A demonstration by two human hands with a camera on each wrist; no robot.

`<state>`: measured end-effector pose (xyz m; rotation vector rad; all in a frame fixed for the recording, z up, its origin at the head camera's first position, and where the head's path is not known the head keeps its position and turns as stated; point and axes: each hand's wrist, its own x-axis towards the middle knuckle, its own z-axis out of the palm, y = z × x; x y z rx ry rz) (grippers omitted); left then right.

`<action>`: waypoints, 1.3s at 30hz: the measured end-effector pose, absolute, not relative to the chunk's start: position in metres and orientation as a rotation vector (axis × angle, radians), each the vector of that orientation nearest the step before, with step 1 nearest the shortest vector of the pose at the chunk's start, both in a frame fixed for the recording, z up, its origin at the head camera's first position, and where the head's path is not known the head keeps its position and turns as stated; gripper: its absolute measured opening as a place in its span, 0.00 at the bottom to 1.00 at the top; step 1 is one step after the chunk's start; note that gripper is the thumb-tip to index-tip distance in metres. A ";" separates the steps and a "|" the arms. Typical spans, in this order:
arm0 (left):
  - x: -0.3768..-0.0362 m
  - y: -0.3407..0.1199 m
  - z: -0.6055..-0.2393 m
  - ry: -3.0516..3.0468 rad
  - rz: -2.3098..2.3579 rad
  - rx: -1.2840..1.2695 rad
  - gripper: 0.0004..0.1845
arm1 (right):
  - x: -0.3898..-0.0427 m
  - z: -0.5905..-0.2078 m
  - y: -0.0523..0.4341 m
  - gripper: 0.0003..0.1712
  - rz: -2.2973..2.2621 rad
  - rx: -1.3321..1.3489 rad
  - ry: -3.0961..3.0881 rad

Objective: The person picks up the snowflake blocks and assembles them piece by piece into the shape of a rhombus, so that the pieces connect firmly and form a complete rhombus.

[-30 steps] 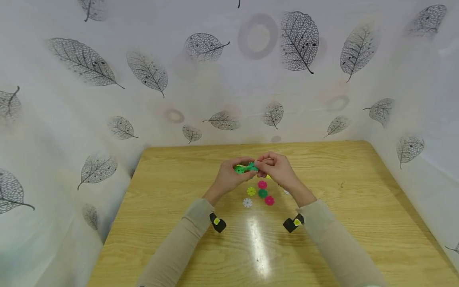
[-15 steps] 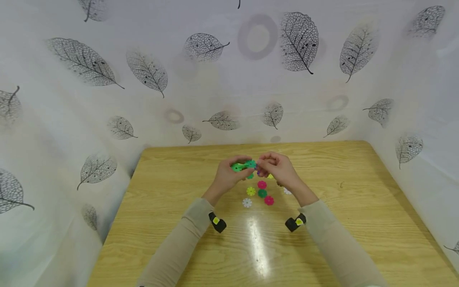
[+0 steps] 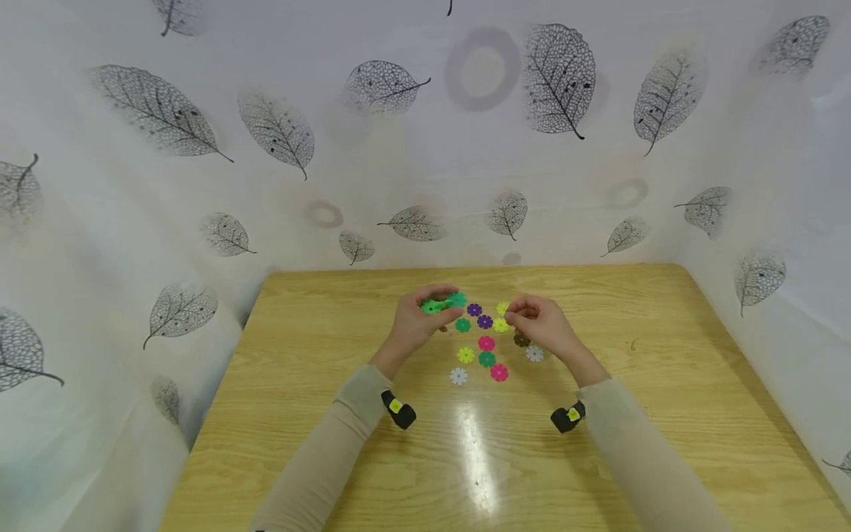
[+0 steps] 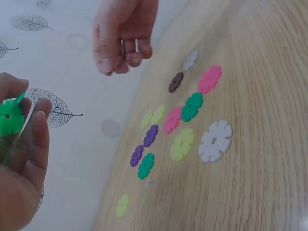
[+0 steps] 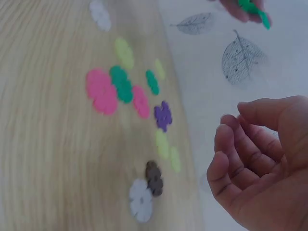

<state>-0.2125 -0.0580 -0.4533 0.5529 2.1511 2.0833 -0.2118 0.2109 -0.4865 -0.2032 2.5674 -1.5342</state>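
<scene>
My left hand [image 3: 408, 325] holds a piece made of joined green snowflake discs [image 3: 432, 307] above the far part of the table, pinched between thumb and fingers. A green disc [image 4: 10, 118] faces the camera in the left wrist view, its joined part largely hidden by the fingers. My right hand [image 3: 550, 326] hovers to the right with loosely bent fingers; between its thumb and fingertips [image 5: 226, 120] nothing shows. Below and near it lie two yellow discs [image 3: 500, 325], a brown disc [image 3: 521, 340] and a white disc [image 3: 535, 354].
More notched discs lie flat between the hands: two purple discs [image 3: 485, 322], a green disc [image 3: 462, 325], pink discs [image 3: 499, 372], a yellow disc [image 3: 466, 355] and another white disc [image 3: 459, 376]. A leaf-print curtain [image 3: 412, 162] hangs behind the wooden table [image 3: 299, 332].
My right hand has come away from the green piece and moved right and slightly down. My left hand has shifted a little left with the joined discs, uncovering the purple and yellow discs.
</scene>
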 end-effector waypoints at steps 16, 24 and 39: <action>-0.215 -0.063 -0.457 2.157 2.044 0.544 0.19 | -0.208 -0.524 0.238 0.16 -1.231 -0.194 2.732; -0.214 -0.065 -0.454 2.124 2.045 0.531 0.20 | -0.208 -0.529 0.240 0.18 -1.130 -0.159 2.773; -0.215 -0.066 -0.456 2.048 2.047 0.522 0.21 | -0.210 -0.532 0.243 0.21 -1.045 -0.131 2.774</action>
